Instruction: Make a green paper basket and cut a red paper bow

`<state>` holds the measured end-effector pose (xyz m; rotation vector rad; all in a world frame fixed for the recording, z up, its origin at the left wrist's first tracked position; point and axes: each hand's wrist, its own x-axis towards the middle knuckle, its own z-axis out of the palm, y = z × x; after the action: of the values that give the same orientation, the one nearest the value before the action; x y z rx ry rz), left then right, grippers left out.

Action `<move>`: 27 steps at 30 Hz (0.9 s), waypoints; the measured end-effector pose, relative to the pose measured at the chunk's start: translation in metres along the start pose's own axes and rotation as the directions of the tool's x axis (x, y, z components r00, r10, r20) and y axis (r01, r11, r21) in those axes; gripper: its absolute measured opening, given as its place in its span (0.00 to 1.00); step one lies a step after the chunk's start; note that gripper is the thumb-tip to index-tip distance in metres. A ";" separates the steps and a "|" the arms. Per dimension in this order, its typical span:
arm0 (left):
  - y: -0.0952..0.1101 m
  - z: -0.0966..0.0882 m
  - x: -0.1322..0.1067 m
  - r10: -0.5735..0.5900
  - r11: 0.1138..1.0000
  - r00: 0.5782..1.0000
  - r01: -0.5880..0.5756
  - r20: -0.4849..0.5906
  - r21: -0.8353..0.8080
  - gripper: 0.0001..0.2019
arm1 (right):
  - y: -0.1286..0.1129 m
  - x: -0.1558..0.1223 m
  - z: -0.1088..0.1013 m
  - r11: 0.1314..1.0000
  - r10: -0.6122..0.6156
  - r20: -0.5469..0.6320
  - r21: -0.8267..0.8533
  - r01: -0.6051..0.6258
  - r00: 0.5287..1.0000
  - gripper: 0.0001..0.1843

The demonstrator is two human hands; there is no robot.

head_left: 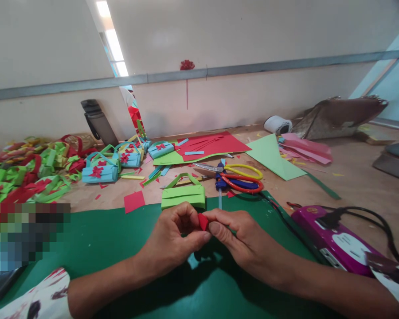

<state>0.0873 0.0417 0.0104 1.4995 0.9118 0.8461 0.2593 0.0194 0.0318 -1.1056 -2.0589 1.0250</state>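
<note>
Between my two hands is a small folded piece of red paper (203, 222). My left hand (176, 228) pinches its left side with thumb and forefinger. On its right side, the thumb and forefinger of my right hand (237, 235) press together. Just beyond my fingers, a light green paper handbag (183, 196) with a strip handle stands on the green mat (119, 239). A glue gun (220, 181) with a blue body lies behind my right hand, partly covered by scissors (242, 177) with yellow and orange handles. A red paper square (134, 202) rests at the mat's far edge.
Several blue paper handbags (99, 172) with red flowers stand back left, near a heap of green and red ones (29, 177). Red paper sheets (216, 144) lie behind. A purple power strip (335, 239) with cables sits right. A dark bottle (99, 122) leans against the wall.
</note>
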 end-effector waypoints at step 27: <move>0.001 -0.010 0.004 0.217 0.848 0.971 -0.237 0.099 0.474 0.07 | 0.003 0.002 -0.001 0.999 0.039 0.073 0.022 -0.041 0.997 0.17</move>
<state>0.0800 0.0494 0.0123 2.0878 0.9719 0.7832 0.2610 0.0227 0.0300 -1.1163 -2.0837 1.1219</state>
